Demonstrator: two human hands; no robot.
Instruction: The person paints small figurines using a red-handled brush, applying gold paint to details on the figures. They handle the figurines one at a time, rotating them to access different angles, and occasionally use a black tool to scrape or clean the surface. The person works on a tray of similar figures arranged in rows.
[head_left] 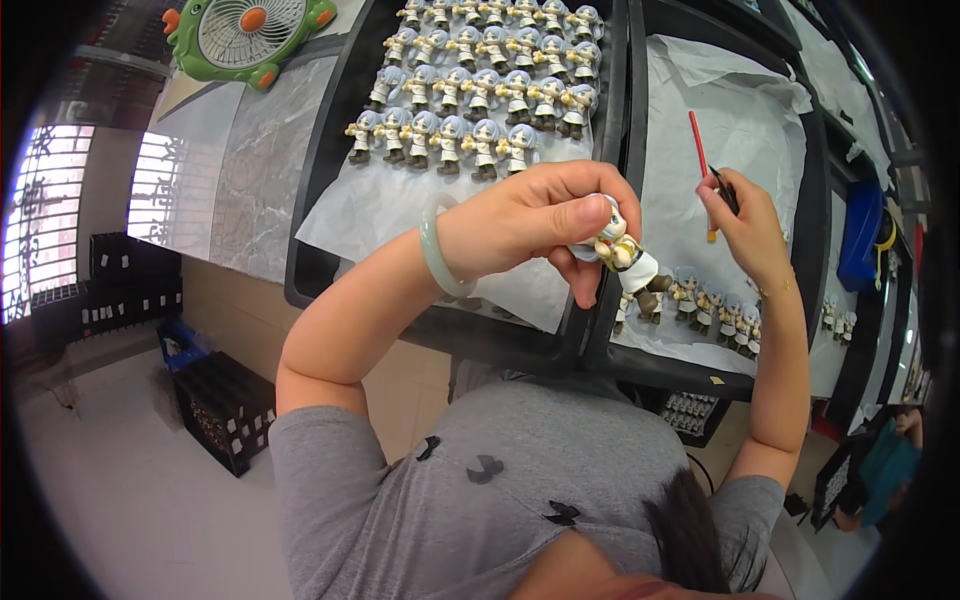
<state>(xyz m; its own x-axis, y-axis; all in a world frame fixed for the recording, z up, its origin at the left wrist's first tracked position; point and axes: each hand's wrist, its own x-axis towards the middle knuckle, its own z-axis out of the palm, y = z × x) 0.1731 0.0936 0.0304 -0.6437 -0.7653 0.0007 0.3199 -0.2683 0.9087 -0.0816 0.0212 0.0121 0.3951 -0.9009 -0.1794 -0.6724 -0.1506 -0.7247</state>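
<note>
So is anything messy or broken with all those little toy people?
Nothing looks broken. The small grey-haired figurines stand upright in neat rows on white paper in the black tray. The left hand holds one figurine tilted; the right hand holds a thin red-handled brush. Only the paper is wrinkled.

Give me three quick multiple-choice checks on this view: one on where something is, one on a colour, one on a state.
1. Where do the rows of finished figurines stand?
A. On white paper in the left tray
B. On the floor
C. In the blue bin

2. What colour is the brush handle?
A. Green
B. Red
C. Black

3. What is the left hand doing?
A. Resting flat and empty
B. Holding the fan
C. Gripping one figurine

Key: 1 A, they fill the paper-lined left tray. 2 B, a thin red stick rises from the right hand. 3 C, the fingers are closed on the figurine's head, and it is held above the trays.
</note>
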